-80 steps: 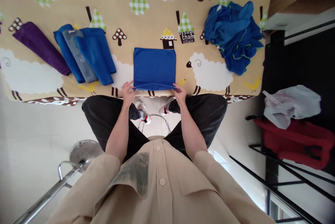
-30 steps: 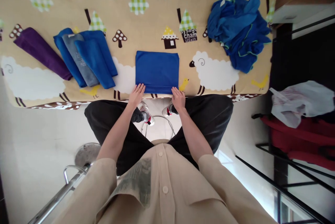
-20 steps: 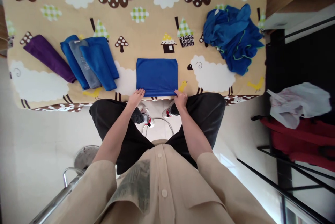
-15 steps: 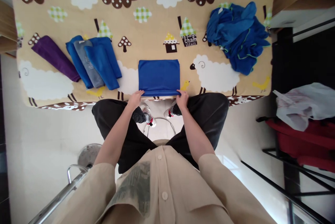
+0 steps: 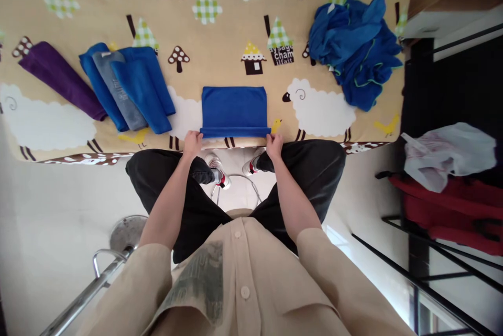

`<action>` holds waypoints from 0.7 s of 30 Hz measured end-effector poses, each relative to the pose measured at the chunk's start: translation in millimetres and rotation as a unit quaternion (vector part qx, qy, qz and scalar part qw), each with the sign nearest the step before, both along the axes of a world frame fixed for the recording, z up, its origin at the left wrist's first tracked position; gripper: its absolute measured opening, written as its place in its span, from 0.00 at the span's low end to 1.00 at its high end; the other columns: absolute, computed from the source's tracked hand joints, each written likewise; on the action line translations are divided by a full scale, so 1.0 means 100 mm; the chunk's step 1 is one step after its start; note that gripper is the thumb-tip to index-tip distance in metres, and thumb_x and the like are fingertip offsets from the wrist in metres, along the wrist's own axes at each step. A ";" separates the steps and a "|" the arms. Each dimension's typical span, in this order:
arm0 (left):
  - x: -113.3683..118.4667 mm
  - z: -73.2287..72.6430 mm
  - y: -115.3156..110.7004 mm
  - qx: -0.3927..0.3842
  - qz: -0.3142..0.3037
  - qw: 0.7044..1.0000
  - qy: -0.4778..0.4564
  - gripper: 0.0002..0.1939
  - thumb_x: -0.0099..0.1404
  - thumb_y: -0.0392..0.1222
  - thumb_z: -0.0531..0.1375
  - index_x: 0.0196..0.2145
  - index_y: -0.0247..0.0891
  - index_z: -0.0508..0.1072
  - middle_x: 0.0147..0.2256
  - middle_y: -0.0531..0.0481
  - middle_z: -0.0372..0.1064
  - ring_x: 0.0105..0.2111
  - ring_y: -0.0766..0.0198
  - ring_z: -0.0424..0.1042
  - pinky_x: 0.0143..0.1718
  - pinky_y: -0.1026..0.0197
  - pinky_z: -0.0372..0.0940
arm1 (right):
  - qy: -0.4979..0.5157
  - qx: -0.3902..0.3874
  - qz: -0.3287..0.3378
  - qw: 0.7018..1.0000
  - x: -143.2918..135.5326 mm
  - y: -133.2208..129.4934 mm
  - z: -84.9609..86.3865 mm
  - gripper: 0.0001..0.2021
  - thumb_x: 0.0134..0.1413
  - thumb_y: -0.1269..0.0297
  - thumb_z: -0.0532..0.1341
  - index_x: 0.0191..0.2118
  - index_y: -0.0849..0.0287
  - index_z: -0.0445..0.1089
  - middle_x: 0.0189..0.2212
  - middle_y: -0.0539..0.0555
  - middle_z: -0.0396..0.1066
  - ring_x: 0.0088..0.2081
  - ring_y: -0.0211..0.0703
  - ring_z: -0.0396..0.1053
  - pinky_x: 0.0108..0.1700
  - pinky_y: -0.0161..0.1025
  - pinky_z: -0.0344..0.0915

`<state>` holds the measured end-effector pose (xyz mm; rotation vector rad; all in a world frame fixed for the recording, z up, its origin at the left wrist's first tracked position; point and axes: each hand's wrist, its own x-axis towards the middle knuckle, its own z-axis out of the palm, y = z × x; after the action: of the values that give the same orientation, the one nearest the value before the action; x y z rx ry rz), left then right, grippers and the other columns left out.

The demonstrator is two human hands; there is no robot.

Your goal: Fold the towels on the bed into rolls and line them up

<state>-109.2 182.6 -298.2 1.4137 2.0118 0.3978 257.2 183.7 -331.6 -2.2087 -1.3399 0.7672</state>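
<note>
Left hand and right hand pinched the cloth — fingers narrow on its near corners; a blue pile lay right.

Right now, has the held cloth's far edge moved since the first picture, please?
Yes: the held cloth's far edge moved down the picture, below the printed house.

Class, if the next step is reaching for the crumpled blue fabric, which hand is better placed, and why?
The right hand, probably: it is nearer the crumpled blue fabric than the left hand. Both hold ends of the folded blue cloth, so either would first release it.
</note>
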 end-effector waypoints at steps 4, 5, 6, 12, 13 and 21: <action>0.05 0.04 0.03 0.025 -0.010 0.999 0.025 0.08 0.72 0.41 0.54 0.37 0.39 0.72 0.44 0.36 0.73 0.52 0.47 0.71 0.62 0.46 0.63 | -0.023 -0.013 -0.002 1.000 -0.05 0.01 0.01 0.09 0.67 0.62 0.56 0.40 0.61 0.71 0.46 0.66 0.72 0.53 0.55 0.66 0.63 0.53 0.60; 0.06 0.04 0.04 0.036 -0.013 0.999 0.031 0.09 0.72 0.42 0.54 0.39 0.39 0.72 0.45 0.36 0.73 0.53 0.48 0.71 0.61 0.47 0.63 | -0.026 -0.016 -0.003 1.000 -0.06 0.02 0.02 0.10 0.67 0.61 0.56 0.41 0.61 0.71 0.47 0.66 0.72 0.53 0.55 0.66 0.63 0.53 0.60; 0.07 0.04 0.05 0.044 -0.016 0.998 0.036 0.09 0.73 0.42 0.54 0.40 0.38 0.73 0.45 0.36 0.74 0.53 0.48 0.71 0.61 0.47 0.63 | -0.029 -0.017 -0.004 0.999 -0.07 0.02 0.03 0.10 0.67 0.61 0.56 0.41 0.61 0.71 0.47 0.67 0.72 0.53 0.55 0.66 0.63 0.53 0.60; 0.10 0.01 0.09 -0.019 -0.027 0.998 0.053 0.13 0.72 0.43 0.52 0.42 0.35 0.75 0.42 0.35 0.77 0.47 0.47 0.75 0.57 0.47 0.66 | -0.028 -0.023 -0.003 0.999 -0.06 0.05 0.09 0.10 0.67 0.61 0.57 0.40 0.61 0.72 0.47 0.67 0.73 0.52 0.56 0.67 0.63 0.53 0.61; 0.10 0.01 0.08 -0.031 -0.025 0.998 0.054 0.13 0.72 0.43 0.52 0.42 0.35 0.75 0.41 0.35 0.77 0.46 0.47 0.76 0.56 0.48 0.66 | -0.027 -0.024 -0.003 0.999 -0.06 0.06 0.10 0.10 0.66 0.61 0.57 0.39 0.61 0.71 0.46 0.67 0.73 0.52 0.56 0.67 0.63 0.53 0.61; 0.13 0.04 0.05 -0.031 0.011 0.999 0.031 0.11 0.69 0.40 0.56 0.45 0.36 0.74 0.38 0.39 0.77 0.43 0.50 0.77 0.54 0.49 0.69 | -0.040 -0.005 -0.011 0.999 -0.09 0.06 0.15 0.10 0.65 0.61 0.56 0.40 0.61 0.71 0.44 0.66 0.74 0.51 0.57 0.69 0.62 0.56 0.63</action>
<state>-96.0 187.4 -294.4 1.3826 2.0741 0.3019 248.3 189.6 -316.5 -2.2794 -1.3498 0.6862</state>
